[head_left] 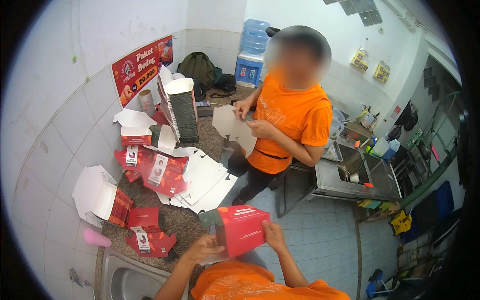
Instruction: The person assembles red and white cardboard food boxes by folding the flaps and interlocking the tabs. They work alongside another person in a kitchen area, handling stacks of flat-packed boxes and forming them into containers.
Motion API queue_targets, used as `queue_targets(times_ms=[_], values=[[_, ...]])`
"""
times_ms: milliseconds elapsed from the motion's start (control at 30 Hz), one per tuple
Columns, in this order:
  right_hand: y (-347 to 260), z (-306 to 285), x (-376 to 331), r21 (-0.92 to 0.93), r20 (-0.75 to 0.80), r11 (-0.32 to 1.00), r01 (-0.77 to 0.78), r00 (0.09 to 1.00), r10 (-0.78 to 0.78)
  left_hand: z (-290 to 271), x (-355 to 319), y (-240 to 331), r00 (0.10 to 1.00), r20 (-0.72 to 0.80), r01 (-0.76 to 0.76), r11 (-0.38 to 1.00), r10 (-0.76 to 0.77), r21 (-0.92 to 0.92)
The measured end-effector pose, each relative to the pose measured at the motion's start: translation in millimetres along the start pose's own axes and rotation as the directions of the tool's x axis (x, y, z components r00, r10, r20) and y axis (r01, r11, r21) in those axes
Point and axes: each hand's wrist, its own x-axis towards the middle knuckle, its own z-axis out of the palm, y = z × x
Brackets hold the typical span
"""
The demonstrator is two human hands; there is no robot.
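Between my two hands is a red cardboard food box (242,231), part folded, with a dark green end flap at its left. My left hand (206,249) grips its lower left edge, where a pale flap shows below. Against its right side, my right hand (273,236) is closed on the edge. Flat box blanks (207,180), pale side up, lie on the counter just beyond. Red printed blanks (165,172) are piled beside them. Nearer me on the left rest more red blanks (150,242). Across from me, a co-worker's hands (254,120) hold a pale box blank (232,127).
A tall stack of nested boxes (182,112) stands on the granite counter (187,220); a shorter stack (117,202) leans at the left wall. A pink cup (97,237) lies near the sink (132,282). The co-worker (295,115) stands beyond the counter, before a steel sink table (330,182).
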Motion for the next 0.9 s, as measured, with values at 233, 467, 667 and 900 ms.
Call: queue_targets(times_ms=[233, 467, 667, 900], values=[[-24, 6, 7, -0.424, 0.248, 0.783, 0.456, 0.89, -0.384, 44, -1, -6, 0.979, -0.149, 0.166, 0.965, -0.137, 0.201], [-54, 21, 4, 0.167, 0.616, 0.944, 0.283, 0.718, -0.324, 36, 0, -48, 0.958, -0.121, 0.281, 0.934, -0.26, 0.221], [-57, 28, 19, 0.072, 0.74, 0.995, 0.07, 0.665, -0.1, 45, -2, -41, 0.939, -0.189, 0.333, 0.902, -0.289, 0.274], [-57, 1, 29, 0.022, 0.859, 0.937, 0.349, 0.472, -0.196, 56, -9, -40, 0.896, -0.219, 0.407, 0.911, -0.385, 0.064]])
